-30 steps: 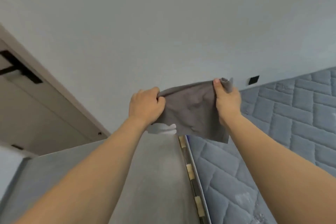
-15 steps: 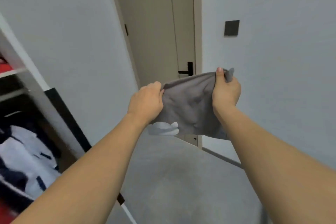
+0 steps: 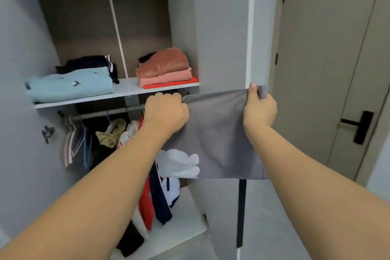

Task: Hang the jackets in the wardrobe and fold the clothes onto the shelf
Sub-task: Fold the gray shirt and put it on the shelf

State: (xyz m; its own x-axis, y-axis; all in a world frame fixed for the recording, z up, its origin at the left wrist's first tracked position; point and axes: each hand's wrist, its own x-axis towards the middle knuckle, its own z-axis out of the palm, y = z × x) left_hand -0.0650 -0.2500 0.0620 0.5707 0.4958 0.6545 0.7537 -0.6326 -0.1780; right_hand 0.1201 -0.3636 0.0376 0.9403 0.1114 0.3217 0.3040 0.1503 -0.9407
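A folded grey cloth (image 3: 219, 133) with a white patch at its lower left hangs at centre frame, in front of the open wardrobe (image 3: 221, 27), stretched between two raised hands: the left hand (image 3: 166, 112) grips its upper left corner in a closed fist, and the right hand (image 3: 259, 107) pinches its upper right corner between thumb and curled fingers. Behind it, at upper left, the shelf (image 3: 126, 91) carries a light blue stack (image 3: 69, 85) and an orange-pink stack (image 3: 166, 69), well apart. Below the shelf, jackets (image 3: 156, 194) hang from a rail (image 3: 105, 113); a door (image 3: 337, 69) stands at right.
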